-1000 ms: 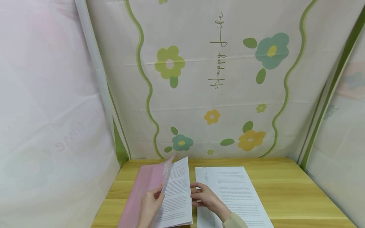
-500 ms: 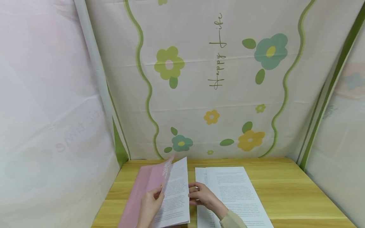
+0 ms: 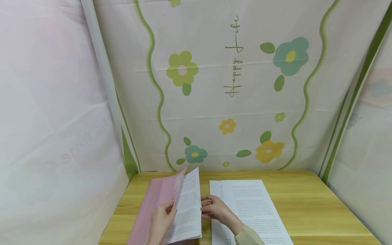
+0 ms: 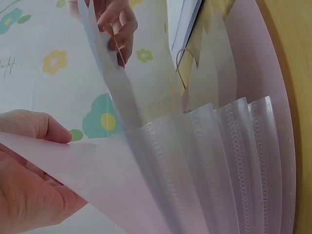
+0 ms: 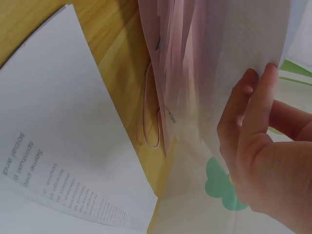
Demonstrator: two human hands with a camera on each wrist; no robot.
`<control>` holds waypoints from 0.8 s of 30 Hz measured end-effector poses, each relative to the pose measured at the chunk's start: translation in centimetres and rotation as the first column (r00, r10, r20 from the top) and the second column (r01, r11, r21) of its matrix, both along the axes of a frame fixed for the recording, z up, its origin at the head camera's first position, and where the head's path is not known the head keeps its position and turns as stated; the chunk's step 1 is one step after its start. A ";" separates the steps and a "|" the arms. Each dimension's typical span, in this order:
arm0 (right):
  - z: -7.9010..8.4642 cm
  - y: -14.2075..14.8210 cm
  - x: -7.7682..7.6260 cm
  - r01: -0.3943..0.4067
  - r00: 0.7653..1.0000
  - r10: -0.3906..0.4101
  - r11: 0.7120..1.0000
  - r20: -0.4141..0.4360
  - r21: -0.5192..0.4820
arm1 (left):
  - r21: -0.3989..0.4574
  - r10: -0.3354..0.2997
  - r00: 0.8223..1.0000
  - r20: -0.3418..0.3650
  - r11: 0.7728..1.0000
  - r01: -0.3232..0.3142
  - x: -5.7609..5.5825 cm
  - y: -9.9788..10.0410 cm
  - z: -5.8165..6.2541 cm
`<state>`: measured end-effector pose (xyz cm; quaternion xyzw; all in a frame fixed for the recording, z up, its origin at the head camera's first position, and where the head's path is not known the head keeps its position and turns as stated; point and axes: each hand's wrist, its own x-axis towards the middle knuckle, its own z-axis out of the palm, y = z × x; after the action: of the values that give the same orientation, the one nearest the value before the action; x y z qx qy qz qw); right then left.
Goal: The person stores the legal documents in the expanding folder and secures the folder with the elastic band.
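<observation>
A pink accordion file folder [image 3: 153,197] stands spread on the left of the table. My left hand [image 3: 162,217] pinches its pink cover [image 4: 92,165] between thumb and fingers, holding it raised to the left. Behind the cover, printed sheets [image 3: 187,211] stand tilted, their lower part inside the folder. My right hand [image 3: 218,211] pinches the right edge of these sheets. In the left wrist view, several translucent pockets [image 4: 214,161] fan out beside the sheets. A thin elastic cord [image 5: 146,117] loops from the folder's edge in the right wrist view.
Two overlapping stacks of printed paper [image 3: 254,211] lie on the wooden table [image 3: 318,211], right of the folder and partly under my right forearm. A flowered cloth [image 3: 211,102] hangs behind the table, with pale cloth sides left and right.
The printed sheets have shifted slightly left, closer to the pink cover, and my right hand has moved left with them. My left hand keeps its hold on the cover.
</observation>
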<state>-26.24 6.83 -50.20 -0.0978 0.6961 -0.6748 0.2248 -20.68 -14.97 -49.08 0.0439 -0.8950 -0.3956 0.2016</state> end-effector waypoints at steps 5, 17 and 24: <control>0.0 -0.5 -0.1 -0.020 1.000 0.020 0.999 -0.014 -0.041 | -0.007 -0.014 1.000 -0.001 1.000 0.014 0.0 0.0 0.0; 0.5 0.0 -0.1 -0.019 1.000 0.019 1.000 -0.017 -0.011 | -0.003 0.010 1.000 -0.007 1.000 -0.010 0.1 0.2 0.3; 0.6 0.1 -0.5 -0.020 1.000 0.020 1.000 0.011 -0.003 | -0.022 0.019 0.999 -0.034 1.000 -0.020 0.1 0.2 0.3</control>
<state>-26.69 6.91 -49.65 -0.1013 0.6930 -0.6739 0.2351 -20.61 -14.74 -48.75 0.0437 -0.8953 -0.3841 0.2212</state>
